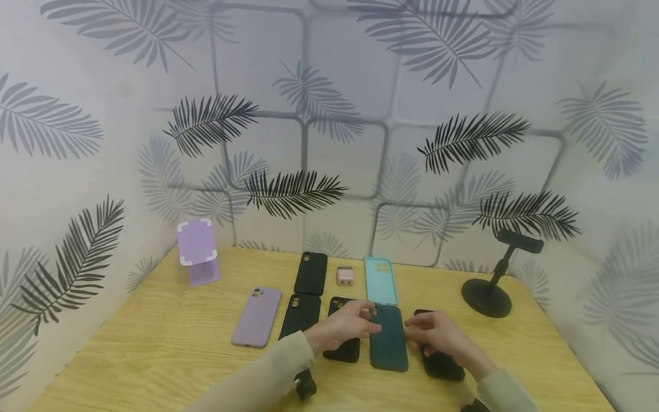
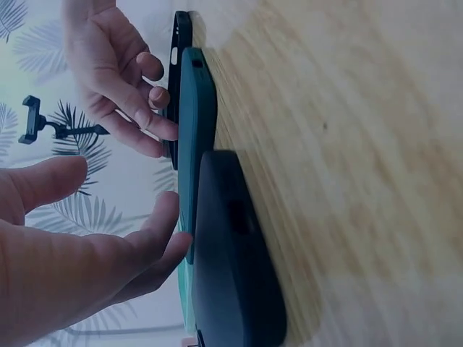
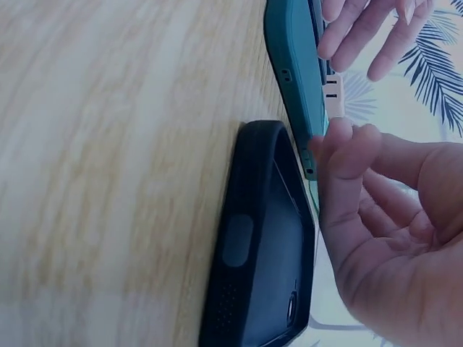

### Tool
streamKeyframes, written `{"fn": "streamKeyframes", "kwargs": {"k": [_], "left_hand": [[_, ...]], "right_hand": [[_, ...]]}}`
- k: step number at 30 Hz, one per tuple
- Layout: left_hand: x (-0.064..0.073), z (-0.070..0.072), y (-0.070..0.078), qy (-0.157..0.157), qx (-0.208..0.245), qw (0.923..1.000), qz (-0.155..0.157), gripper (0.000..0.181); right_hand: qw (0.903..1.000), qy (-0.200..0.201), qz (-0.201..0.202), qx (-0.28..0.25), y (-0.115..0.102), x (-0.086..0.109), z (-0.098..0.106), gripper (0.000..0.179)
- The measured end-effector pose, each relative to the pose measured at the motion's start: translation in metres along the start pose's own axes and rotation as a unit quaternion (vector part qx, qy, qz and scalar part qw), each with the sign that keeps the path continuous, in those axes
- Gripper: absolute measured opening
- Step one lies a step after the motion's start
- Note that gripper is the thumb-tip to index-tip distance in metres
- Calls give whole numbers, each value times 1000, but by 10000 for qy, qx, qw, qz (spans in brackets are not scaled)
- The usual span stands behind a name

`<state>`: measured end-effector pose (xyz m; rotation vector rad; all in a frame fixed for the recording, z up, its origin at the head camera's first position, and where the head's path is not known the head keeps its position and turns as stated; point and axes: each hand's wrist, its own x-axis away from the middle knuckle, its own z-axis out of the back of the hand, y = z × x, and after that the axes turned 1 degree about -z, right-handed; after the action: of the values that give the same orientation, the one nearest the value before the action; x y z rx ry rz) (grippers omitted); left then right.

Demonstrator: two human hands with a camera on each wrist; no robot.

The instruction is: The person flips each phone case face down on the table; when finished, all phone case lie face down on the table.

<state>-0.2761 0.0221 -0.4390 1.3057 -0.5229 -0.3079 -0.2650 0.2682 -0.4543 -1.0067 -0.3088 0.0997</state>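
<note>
A dark teal phone case (image 1: 389,343) lies flat between the hands, its camera cutout at the far end. My left hand (image 1: 344,325) is over a black phone case (image 1: 344,350), its fingers loosely bent and reaching the teal case's left edge. In the left wrist view that hand's thumb and fingers are spread apart with nothing between them. My right hand (image 1: 440,336) hovers over another black phone case (image 1: 441,363), fingertips near the teal case's right edge. The right wrist view shows this black case (image 3: 275,246) lying hollow side up.
Two more black cases (image 1: 310,273) and a lilac case (image 1: 257,317) lie to the left. Behind are a pink charger plug (image 1: 345,276) and a turquoise case (image 1: 381,280). A lilac stand (image 1: 198,246) and a black phone holder (image 1: 487,296) stand at the back corners.
</note>
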Motion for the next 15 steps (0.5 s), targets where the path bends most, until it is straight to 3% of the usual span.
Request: {"fn": "streamKeyframes", "kwargs": {"k": [10,15], "left_hand": [[-18,6,0,516,-97,9985,-161,51],[-34,9,-3,894,105,9955,-295,46]], "right_hand": [[9964,181,747,-357,-4,-16,1,39],[9937,384,791,-689,-8,-28,1,37]]}}
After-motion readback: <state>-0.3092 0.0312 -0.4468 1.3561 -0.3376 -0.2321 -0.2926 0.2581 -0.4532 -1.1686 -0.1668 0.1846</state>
